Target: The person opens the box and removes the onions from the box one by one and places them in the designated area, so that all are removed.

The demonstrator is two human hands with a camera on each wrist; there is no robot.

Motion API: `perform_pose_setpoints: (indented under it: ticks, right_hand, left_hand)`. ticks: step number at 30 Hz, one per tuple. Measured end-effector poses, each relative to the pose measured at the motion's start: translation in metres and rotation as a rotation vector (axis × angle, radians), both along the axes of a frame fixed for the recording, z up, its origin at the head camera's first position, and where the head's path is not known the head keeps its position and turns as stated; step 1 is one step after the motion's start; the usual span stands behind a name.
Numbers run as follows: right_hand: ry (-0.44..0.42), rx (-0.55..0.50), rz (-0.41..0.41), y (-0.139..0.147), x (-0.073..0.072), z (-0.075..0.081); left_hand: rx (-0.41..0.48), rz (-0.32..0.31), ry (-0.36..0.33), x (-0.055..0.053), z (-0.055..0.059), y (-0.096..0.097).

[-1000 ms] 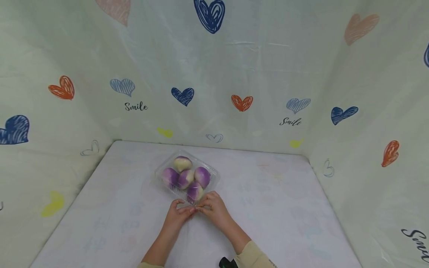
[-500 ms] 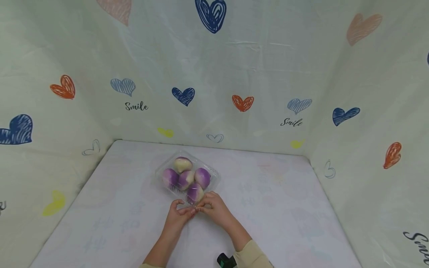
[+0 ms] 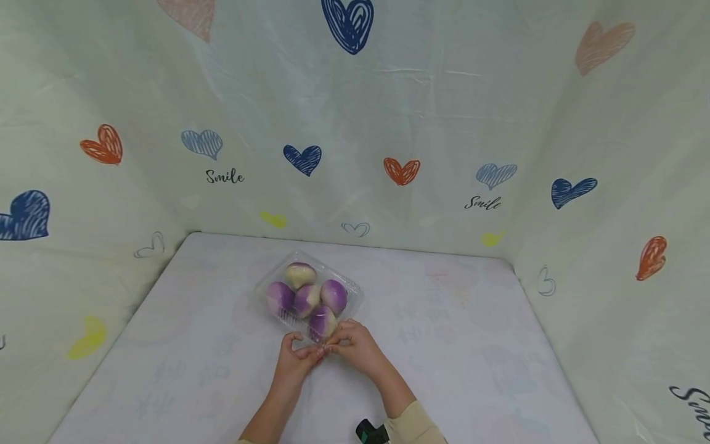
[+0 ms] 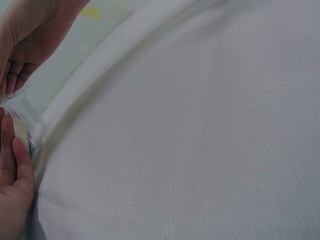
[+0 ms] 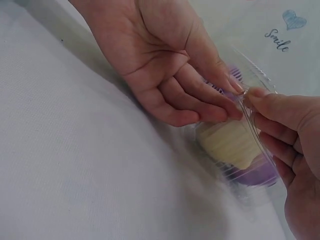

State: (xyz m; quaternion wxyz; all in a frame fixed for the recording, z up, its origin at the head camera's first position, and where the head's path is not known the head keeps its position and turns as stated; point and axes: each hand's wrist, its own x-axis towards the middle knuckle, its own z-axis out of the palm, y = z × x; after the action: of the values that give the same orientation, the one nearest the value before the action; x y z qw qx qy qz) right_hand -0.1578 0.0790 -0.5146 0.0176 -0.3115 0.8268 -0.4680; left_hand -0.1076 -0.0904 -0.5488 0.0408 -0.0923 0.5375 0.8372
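Heart-printed cloth walls enclose a white counter. At its centre sits a clear clamshell box of purple-white buns. At the box's 6 o'clock corner, the left hand and right hand pinch its rim with curled fingers.

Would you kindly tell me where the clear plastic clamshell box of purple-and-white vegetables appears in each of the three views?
Head: clamshell box at table centre, beyond both hands.
Left wrist: only a sliver at the left edge.
Right wrist: right of centre, near rim pinched.
Shared landmark: the left hand at that rim.
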Motion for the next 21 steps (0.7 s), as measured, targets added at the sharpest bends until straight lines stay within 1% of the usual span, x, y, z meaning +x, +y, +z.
perform_pose_setpoints:
  ticks: [7,14,21]
  right_hand:
    - [0.002,-0.053,0.008,0.0008,0.0005,-0.0039]
    - [-0.007,-0.061,0.005,0.0018,0.0014,-0.0027]
    - [-0.028,-0.054,0.006,0.0030,0.0008,-0.0018]
  left_hand:
    - [-0.020,-0.002,0.021,0.0006,-0.0006,0.0011]
    - [-0.005,-0.010,0.078,0.0015,-0.0040,0.0027]
    - [-0.001,-0.002,0.046,0.0001,-0.0067,0.0047]
